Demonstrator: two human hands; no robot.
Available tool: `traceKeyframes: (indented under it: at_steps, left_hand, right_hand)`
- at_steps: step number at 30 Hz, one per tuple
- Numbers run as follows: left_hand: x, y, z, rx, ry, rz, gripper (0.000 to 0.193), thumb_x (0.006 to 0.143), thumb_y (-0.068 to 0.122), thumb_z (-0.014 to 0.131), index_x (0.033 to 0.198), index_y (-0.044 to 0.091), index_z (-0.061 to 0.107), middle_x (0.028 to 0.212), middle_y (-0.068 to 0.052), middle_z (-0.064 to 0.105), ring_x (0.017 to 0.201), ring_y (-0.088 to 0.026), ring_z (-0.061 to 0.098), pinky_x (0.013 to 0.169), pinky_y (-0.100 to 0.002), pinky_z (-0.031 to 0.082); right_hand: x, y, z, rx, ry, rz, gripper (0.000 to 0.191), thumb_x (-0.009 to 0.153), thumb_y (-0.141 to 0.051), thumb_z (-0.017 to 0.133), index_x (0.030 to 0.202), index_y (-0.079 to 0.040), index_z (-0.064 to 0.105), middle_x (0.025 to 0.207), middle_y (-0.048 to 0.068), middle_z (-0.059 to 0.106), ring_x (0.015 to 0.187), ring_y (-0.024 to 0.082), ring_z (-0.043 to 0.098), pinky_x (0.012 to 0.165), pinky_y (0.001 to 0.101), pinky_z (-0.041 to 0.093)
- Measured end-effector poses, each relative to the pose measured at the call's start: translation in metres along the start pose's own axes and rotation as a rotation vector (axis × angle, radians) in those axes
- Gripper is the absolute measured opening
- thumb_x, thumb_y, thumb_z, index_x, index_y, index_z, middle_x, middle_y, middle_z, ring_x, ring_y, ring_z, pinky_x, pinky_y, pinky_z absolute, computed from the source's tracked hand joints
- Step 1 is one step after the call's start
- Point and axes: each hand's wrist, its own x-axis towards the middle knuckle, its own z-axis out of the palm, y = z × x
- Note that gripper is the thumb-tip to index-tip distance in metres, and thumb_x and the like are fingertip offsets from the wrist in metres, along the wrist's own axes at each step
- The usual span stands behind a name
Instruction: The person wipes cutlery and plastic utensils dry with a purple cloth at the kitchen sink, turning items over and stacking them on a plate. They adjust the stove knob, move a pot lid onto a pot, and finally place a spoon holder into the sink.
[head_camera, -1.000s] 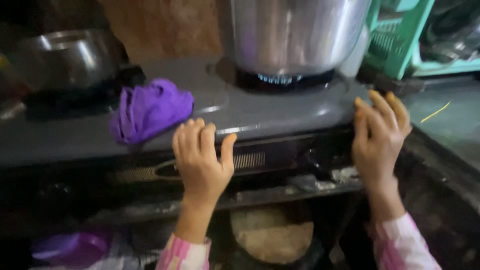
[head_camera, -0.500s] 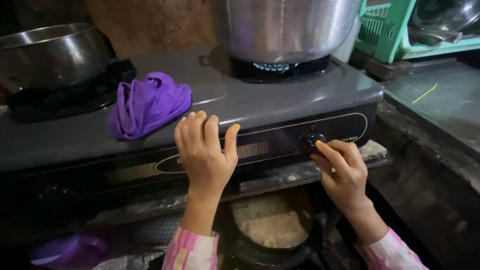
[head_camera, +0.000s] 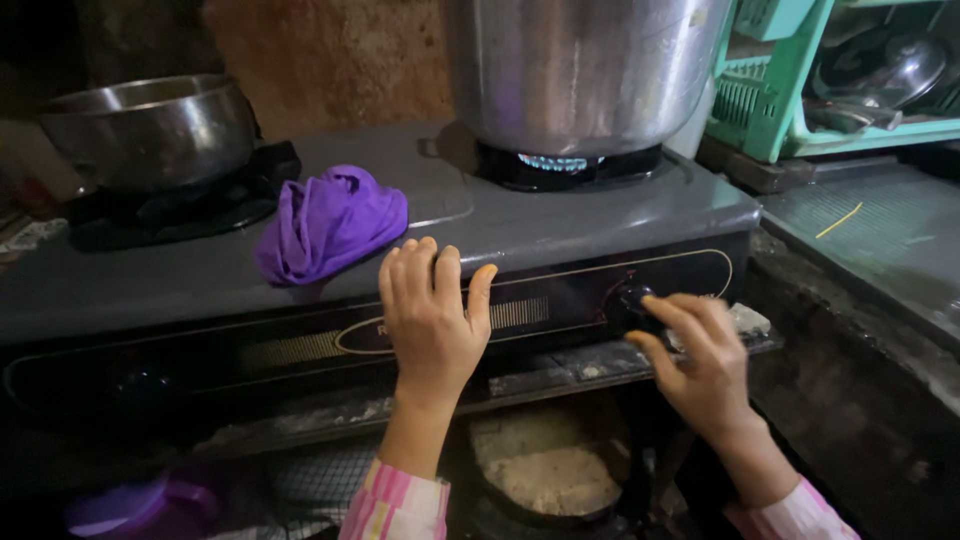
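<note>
A grey two-burner gas stove (head_camera: 560, 225) fills the middle of the view. My left hand (head_camera: 432, 318) rests flat against its front edge, fingers together, holding nothing. My right hand (head_camera: 700, 365) pinches the black right knob (head_camera: 632, 297) on the dark front panel. A tall steel pot (head_camera: 585, 70) stands on the right burner, where a blue flame (head_camera: 552, 161) shows under it. A crumpled purple cloth (head_camera: 330, 222) lies on the stove top just behind my left hand.
A wide steel pan (head_camera: 150, 125) sits on the left burner. A green plastic rack (head_camera: 800, 90) with steel dishes stands at the right, beside a dark counter (head_camera: 880, 240). Below the stove are a round container of pale stuff (head_camera: 545, 470) and a purple bowl (head_camera: 150, 505).
My right hand dropped from the air beside the stove onto the right knob and now grips it. My left hand stayed on the stove's front edge.
</note>
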Motion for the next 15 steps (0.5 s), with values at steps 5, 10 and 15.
traceKeyframes:
  at_steps: [5, 10, 15]
  left_hand:
    - [0.0, 0.0, 0.0, 0.01, 0.004, 0.007, 0.039, 0.096, 0.03, 0.076, 0.112, -0.003, 0.061, 0.118, -0.022, 0.061, 0.118, -0.042, 0.057, 0.109, -0.057, 0.043]
    - [-0.001, 0.0, 0.001, 0.01, 0.007, 0.006, 0.039, 0.095, 0.029, 0.076, 0.111, -0.002, 0.061, 0.118, -0.022, 0.061, 0.118, -0.042, 0.057, 0.109, -0.057, 0.043]
    - [-0.002, 0.001, 0.003, 0.015, 0.019, 0.006, 0.038, 0.095, 0.028, 0.076, 0.112, -0.002, 0.061, 0.118, -0.023, 0.061, 0.117, -0.042, 0.058, 0.109, -0.057, 0.044]
  right_hand:
    - [0.036, 0.042, -0.015, -0.168, 0.14, -0.011, 0.038, 0.097, 0.0, 0.073, 0.133, -0.001, 0.064, 0.137, 0.019, 0.063, 0.128, 0.039, 0.058, 0.112, 0.0478, 0.046]
    - [0.053, 0.079, -0.004, -0.257, 0.089, 0.042, 0.028, 0.106, -0.011, 0.064, 0.133, -0.003, 0.065, 0.136, 0.014, 0.064, 0.133, 0.037, 0.057, 0.113, 0.0481, 0.041]
    - [0.043, 0.083, 0.01, -0.249, 0.158, 0.072, 0.024, 0.111, -0.015, 0.06, 0.132, -0.005, 0.065, 0.137, 0.013, 0.065, 0.137, 0.034, 0.055, 0.115, 0.0468, 0.038]
